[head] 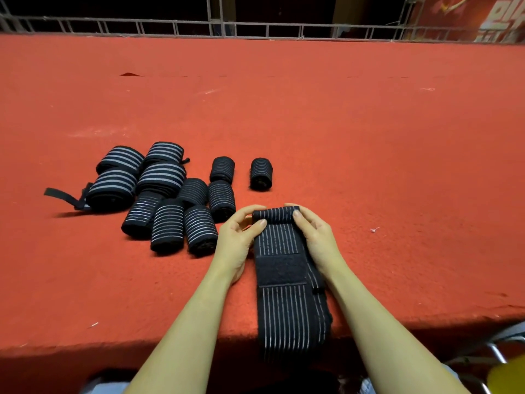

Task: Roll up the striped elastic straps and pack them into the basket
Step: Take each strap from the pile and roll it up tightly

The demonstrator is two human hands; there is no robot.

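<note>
Black striped elastic strap [287, 297] laid flat on red felt table [369, 155], near end draped over table's front edge. Far end rolled into small coil, pinched from both sides: left hand [241, 237] fingers curled on coil's left end, right hand [312, 234] fingers curled on right end. Finished rolls [159, 194] clustered left of strap; single roll [261, 174] set just beyond strap.

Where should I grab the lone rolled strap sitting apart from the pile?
Take the lone rolled strap across its striped sides, coming from above. It lies on its side, an end facing you, with bare red table on both flanks, so fingers fit either side.
</note>
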